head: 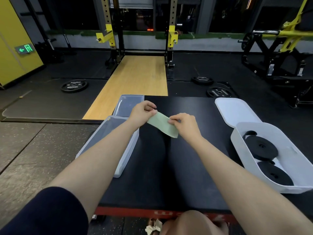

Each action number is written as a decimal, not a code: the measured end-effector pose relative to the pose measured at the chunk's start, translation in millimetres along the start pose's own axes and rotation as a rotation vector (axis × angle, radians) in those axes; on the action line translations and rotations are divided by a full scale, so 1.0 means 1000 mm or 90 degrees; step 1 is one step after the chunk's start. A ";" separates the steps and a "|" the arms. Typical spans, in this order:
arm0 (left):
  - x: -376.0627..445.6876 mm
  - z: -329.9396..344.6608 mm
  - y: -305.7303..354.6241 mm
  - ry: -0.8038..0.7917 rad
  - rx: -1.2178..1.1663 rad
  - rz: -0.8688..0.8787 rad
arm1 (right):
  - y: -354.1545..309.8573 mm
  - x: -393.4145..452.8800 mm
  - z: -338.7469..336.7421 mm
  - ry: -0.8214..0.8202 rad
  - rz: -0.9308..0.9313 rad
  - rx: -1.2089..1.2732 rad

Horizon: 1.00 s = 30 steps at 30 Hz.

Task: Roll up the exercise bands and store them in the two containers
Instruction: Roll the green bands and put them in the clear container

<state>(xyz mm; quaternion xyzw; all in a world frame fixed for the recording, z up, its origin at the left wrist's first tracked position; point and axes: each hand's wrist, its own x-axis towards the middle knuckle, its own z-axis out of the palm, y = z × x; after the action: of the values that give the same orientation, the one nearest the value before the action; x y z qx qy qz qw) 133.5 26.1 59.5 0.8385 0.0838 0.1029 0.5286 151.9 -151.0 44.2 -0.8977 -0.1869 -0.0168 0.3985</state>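
Note:
A pale green exercise band (161,123) is held flat above the black bench top (160,175). My left hand (143,112) pinches its far end. My right hand (185,124) pinches its upper edge near the middle, and the near end hangs free. A clear plastic container (125,160) stands on the left, under my left forearm. On the right, a white container (242,141) holds two rolled black bands (261,146) (274,173).
A clear lid (129,102) lies behind the left container and a white lid (234,109) behind the right one. Weight plates (74,85) lie on the floor beyond the bench, with a squat rack (140,39) and wooden platform further back.

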 end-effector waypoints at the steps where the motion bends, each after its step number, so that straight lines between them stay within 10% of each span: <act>1: -0.004 0.000 0.003 -0.004 -0.077 -0.035 | -0.003 -0.004 -0.005 0.013 0.017 0.061; 10: -0.049 0.019 0.038 -0.023 -0.376 -0.120 | -0.012 -0.036 -0.037 0.063 0.055 0.226; 30: -0.090 0.054 0.095 -0.021 -0.322 -0.067 | 0.002 -0.086 -0.089 0.084 0.115 0.404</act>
<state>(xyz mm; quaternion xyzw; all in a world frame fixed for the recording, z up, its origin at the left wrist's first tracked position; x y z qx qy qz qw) 63.5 -84.5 115.1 0.6758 0.0902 0.0795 0.7272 83.2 -244.5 88.0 -0.7387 -0.0762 0.0199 0.6695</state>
